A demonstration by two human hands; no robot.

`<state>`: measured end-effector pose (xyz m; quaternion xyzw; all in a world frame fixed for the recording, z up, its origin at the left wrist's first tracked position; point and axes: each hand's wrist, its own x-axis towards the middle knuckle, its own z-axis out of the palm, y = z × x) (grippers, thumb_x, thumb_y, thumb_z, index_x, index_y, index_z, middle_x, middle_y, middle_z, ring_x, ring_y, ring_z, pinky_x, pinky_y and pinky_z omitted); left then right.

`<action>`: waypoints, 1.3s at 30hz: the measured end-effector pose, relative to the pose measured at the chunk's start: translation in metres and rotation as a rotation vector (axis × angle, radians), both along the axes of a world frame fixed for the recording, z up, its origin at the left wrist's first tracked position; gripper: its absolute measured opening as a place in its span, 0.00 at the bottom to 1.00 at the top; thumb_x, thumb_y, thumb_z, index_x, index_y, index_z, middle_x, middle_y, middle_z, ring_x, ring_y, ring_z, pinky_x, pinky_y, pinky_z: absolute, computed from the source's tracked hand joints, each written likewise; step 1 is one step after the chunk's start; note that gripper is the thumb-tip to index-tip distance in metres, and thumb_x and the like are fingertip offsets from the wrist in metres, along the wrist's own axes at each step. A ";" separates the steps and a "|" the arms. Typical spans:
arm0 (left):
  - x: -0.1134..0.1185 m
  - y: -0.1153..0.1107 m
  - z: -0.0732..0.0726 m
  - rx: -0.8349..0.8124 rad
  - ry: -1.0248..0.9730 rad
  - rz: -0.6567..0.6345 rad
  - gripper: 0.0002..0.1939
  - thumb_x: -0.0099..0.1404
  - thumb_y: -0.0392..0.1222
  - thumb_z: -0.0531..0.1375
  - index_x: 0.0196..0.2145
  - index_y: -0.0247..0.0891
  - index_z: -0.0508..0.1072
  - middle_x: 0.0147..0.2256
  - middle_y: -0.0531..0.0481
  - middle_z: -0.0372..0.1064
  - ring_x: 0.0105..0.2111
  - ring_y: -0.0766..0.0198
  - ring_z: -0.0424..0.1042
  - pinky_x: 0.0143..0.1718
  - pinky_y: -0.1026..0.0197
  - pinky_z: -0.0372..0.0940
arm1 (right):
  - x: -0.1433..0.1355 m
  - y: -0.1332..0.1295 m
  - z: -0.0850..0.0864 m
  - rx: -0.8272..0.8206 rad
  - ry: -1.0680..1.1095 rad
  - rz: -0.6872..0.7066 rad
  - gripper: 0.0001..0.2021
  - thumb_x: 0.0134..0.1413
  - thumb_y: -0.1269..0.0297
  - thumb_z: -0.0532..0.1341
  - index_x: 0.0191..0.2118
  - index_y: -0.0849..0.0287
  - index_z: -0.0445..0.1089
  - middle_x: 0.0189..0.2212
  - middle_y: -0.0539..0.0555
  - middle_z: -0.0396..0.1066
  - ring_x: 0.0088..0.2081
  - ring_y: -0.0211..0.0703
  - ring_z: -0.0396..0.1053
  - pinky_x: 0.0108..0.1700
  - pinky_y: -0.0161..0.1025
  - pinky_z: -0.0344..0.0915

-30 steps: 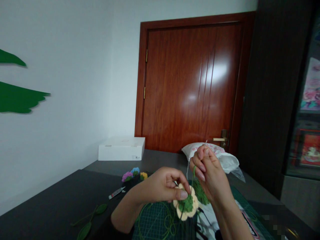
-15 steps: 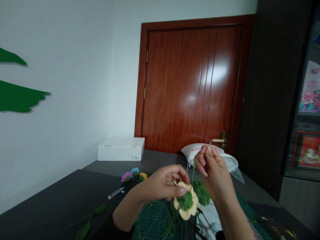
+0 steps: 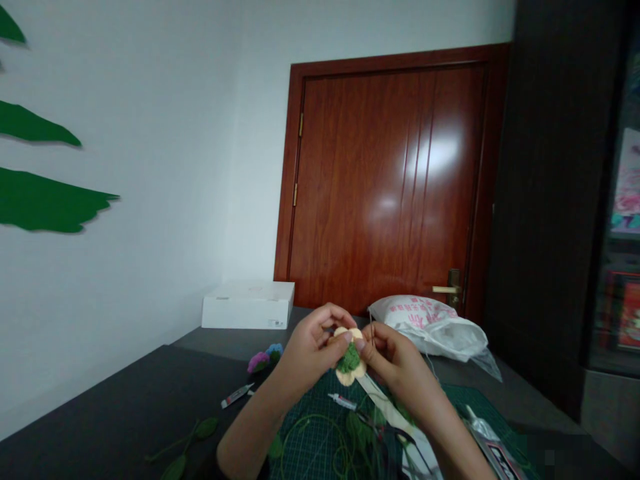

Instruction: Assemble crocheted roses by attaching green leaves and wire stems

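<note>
A cream crocheted flower (image 3: 345, 377) with a green centre (image 3: 349, 360) is up in front of me over the cutting mat. My left hand (image 3: 320, 341) pinches it from the left, thumb on its face and fingers behind. Against its right edge, my right hand (image 3: 393, 350) is closed, with the thumb touching the petals. A thin needle (image 3: 371, 323) stands up out of the right fingers; its lower part is hidden by them. Below the hands, green yarn (image 3: 310, 421) loops over the green cutting mat (image 3: 300, 440).
Glue tubes lie on the mat (image 3: 343, 401) and to its left (image 3: 237, 395). Crocheted leaves (image 3: 205, 428) and small coloured flowers (image 3: 259, 362) rest on the dark table. Behind stand a white box (image 3: 247, 307) and a white plastic bag (image 3: 415, 323). Dark-handled scissors (image 3: 395, 437) lie partly covered below.
My right hand has come down and left to the flower from its raised position, where a green strand ran taut. The flower has moved up and left with my left hand. The view has shifted slightly.
</note>
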<state>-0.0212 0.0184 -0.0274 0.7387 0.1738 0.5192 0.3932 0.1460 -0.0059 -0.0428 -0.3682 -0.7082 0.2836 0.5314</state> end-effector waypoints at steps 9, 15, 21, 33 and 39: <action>-0.001 -0.004 0.004 -0.080 -0.078 -0.002 0.10 0.60 0.41 0.65 0.38 0.35 0.72 0.31 0.51 0.69 0.29 0.67 0.68 0.29 0.66 0.62 | 0.001 0.001 0.002 0.010 0.033 0.103 0.18 0.54 0.46 0.63 0.32 0.57 0.64 0.25 0.46 0.61 0.27 0.37 0.59 0.29 0.34 0.56; -0.002 -0.006 0.006 -0.177 -0.242 -0.179 0.14 0.65 0.40 0.63 0.48 0.38 0.71 0.41 0.46 0.71 0.40 0.63 0.71 0.38 0.64 0.67 | -0.014 0.007 -0.001 -0.021 0.338 0.140 0.18 0.54 0.45 0.63 0.34 0.56 0.63 0.22 0.43 0.58 0.20 0.33 0.52 0.21 0.31 0.48; -0.003 -0.005 0.006 -0.202 -0.280 -0.227 0.11 0.63 0.38 0.64 0.44 0.37 0.74 0.41 0.45 0.71 0.35 0.64 0.71 0.30 0.66 0.69 | -0.008 0.006 -0.001 0.053 0.290 0.095 0.15 0.62 0.49 0.57 0.38 0.57 0.63 0.20 0.44 0.60 0.20 0.34 0.57 0.23 0.32 0.52; -0.007 -0.004 0.008 -0.207 -0.310 -0.168 0.09 0.62 0.39 0.66 0.39 0.34 0.74 0.38 0.46 0.73 0.30 0.68 0.71 0.25 0.69 0.69 | 0.016 -0.033 0.021 0.497 -0.265 -0.384 0.06 0.61 0.68 0.60 0.33 0.56 0.72 0.29 0.51 0.70 0.31 0.42 0.68 0.33 0.37 0.60; -0.007 -0.003 0.009 -0.179 -0.359 -0.185 0.09 0.61 0.39 0.67 0.38 0.33 0.74 0.36 0.46 0.73 0.28 0.68 0.71 0.24 0.68 0.69 | 0.015 -0.035 0.020 0.526 -0.282 -0.436 0.06 0.62 0.68 0.59 0.35 0.57 0.73 0.28 0.51 0.68 0.28 0.40 0.65 0.31 0.38 0.59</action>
